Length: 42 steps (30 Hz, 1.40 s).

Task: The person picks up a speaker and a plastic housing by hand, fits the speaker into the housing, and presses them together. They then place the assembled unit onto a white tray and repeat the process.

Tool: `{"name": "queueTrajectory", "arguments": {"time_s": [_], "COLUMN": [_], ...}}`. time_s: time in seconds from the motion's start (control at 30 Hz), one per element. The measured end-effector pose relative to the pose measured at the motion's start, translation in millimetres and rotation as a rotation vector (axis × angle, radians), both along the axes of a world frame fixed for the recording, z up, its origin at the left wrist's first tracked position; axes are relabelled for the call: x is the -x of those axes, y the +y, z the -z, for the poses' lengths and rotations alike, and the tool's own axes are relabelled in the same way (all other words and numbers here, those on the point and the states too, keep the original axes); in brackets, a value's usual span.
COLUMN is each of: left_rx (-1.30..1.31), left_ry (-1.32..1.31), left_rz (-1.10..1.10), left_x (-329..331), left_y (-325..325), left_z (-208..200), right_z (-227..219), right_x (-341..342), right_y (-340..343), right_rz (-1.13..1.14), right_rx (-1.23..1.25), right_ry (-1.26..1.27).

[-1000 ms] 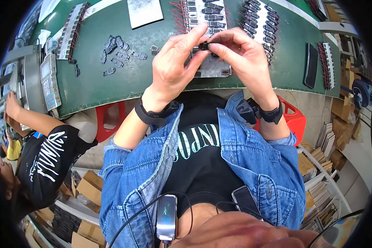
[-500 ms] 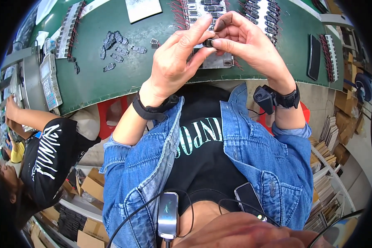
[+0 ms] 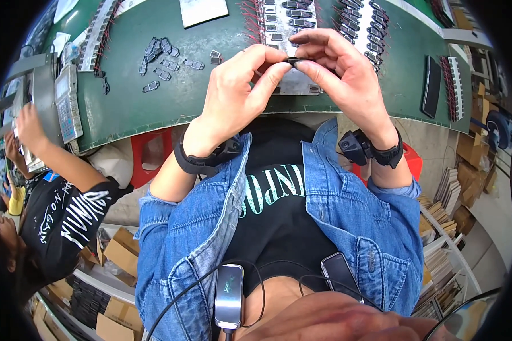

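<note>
A small black part (image 3: 293, 61), seen nearly edge-on, is pinched between both hands above the green bench. My left hand (image 3: 236, 85) grips its left end with thumb and forefinger. The right end is between the thumb and forefinger of my right hand (image 3: 350, 74), whose other fingers are curled. Fingertips cover much of the part, so its exact kind cannot be made out. Just beyond and below my hands lies a pale metal tray (image 3: 298, 85) with rows of small black rectangular modules and red wires. One loose module (image 3: 215, 57) rests left of it on the bench.
A loose pile of black modules (image 3: 156, 51) lies to the left. Further wired strips (image 3: 96, 40) stand at the far left and a second loaded tray (image 3: 363, 25) at the right. A white square board (image 3: 203, 11) lies at the back. A co-worker's arm (image 3: 68, 159) reaches in at left.
My left fingers have closed from a spread pose onto the black part, which has turned edge-on. Both hands have come closer to level. The co-worker's hand has risen and shifted right.
</note>
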State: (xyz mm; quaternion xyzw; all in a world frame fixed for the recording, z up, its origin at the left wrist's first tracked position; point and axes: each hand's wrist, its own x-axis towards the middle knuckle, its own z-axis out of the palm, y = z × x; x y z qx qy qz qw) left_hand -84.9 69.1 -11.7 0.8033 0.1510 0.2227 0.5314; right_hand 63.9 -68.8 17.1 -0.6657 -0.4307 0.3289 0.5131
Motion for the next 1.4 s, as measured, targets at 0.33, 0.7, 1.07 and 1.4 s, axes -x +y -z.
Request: {"name": "queueTrajectory", "arguments": {"time_s": [0.33, 0.7, 1.07, 1.4], "left_rx": [-0.012, -0.152, -0.766, -0.761], "left_ry": [0.103, 0.173, -0.113, -0.169], "left_rz": [0.03, -0.107, 0.096, -0.138], "left_x": [-1.3, 0.6, -14.5, 4.9], "left_y": [2.3, 13.9, -3.6, 2.5], "left_z": [-12.4, -6.3, 18.2, 8.3], "right_z": [6.4, 30.5, 34.8, 20.3], "right_x": [8.9, -1.9, 11.6, 27.5], "right_y": [2.2, -22.7, -35.1, -48.6], "right_rz": [-0.004, 0.127, 0.291, 0.148], "right_rx": [-0.063, 0.07, -0.047, 0.015], "right_ry": [-0.472, -0.623, -0.834, -0.969]}}
